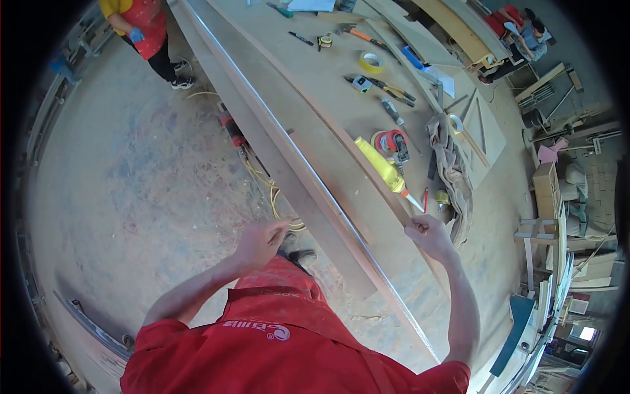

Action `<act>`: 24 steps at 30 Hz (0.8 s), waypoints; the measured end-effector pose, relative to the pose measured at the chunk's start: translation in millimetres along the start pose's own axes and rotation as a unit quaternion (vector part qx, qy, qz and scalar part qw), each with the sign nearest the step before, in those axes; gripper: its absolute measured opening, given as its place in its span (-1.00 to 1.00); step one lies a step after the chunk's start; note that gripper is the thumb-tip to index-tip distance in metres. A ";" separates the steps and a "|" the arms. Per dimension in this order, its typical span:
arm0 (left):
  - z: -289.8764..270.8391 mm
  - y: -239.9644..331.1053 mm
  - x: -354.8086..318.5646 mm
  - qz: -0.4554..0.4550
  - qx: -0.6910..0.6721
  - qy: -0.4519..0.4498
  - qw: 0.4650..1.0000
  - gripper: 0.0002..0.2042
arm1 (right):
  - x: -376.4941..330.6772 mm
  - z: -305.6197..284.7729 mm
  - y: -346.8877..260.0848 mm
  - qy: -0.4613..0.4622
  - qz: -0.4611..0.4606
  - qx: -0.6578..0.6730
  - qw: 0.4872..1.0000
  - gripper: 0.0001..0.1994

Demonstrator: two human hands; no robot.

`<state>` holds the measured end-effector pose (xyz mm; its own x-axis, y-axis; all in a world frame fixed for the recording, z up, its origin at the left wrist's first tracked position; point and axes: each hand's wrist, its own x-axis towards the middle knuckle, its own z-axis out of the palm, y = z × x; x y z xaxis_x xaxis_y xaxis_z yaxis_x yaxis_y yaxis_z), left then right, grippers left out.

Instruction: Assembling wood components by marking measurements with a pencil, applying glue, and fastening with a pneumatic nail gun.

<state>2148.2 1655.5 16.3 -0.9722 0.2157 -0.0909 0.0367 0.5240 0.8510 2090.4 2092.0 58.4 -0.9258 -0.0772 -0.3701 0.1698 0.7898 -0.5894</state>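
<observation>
- My left hand [260,244] hangs in front of my red apron [270,287], fingers bent inward; I cannot tell whether anything is in them.
- My right hand [431,236] has its fingers curled narrow at the edge of the strip [335,130] — I cannot tell if they grip it or only rest there.
- The strip is long and wooden; in the head view it runs from the top edge down to my right hand, across the bench [394,248].
- To the left of the strip, a shiny edge [307,164] follows roughly the same line, coming down past my right forearm.
- Just beyond my right hand lies a yellow tube [380,165], its pale nozzle pointing toward my fingers, with a red pencil [426,199] near the tip.
- Behind the tube sits a red sander [392,142]; a crumpled cloth [449,157] lies to its right.
- Farther up the bench are pliers [394,90], a yellow tape roll [371,62], a tape measure [325,42] and an orange-handled hammer [362,35].
- Left of the boards, a yellow hose [272,192] loops low down — and at the upper left stands a co-worker [146,26] in a red apron, wearing a blue glove.
</observation>
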 end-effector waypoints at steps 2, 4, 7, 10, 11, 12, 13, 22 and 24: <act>-15.5 57.5 25.7 0.139 0.046 0.063 0.987 -0.70 | -36.6 -22.3 -23.3 -0.032 -0.003 0.080 0.996 -0.65; -20.2 103.2 58.3 0.267 0.113 0.120 0.949 -0.60 | -66.8 -45.2 -44.2 -0.038 -0.001 0.098 0.994 -0.65; -17.0 158.6 106.5 0.411 0.271 0.144 0.858 -0.43 | -109.5 -71.5 -69.6 -0.049 0.009 0.136 0.989 -0.65; -35.1 181.4 145.2 0.455 0.334 -0.030 0.825 -0.44 | -144.1 -68.6 -108.7 -0.005 -0.024 0.106 0.994 -0.73; -49.7 192.4 154.9 0.440 0.341 -0.139 0.819 -0.45 | -156.8 -67.8 -124.6 0.002 -0.010 0.107 0.994 -0.74; -57.9 210.1 157.9 0.367 0.391 -0.228 0.813 -0.47 | -175.4 -69.1 -133.8 0.009 0.013 0.107 0.994 -0.75; -71.4 223.4 157.2 0.287 0.434 -0.310 0.796 -0.48 | -194.0 -68.8 -147.0 0.052 -0.017 0.054 0.997 -0.76; -100.4 198.8 163.7 0.417 0.353 -0.289 0.786 -0.56 | -423.0 17.7 94.9 0.394 0.159 -0.011 0.905 -0.61; -67.5 206.2 173.4 0.488 0.244 -0.275 0.792 -0.80 | -519.1 53.0 226.0 0.579 0.287 0.006 0.763 -0.74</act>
<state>1971.6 1745.3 210.9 -0.1835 0.9696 0.1619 0.9238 0.1138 0.3657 2627.3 2278.3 79.2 -0.3751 0.8742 0.3083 0.6561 0.4853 -0.5780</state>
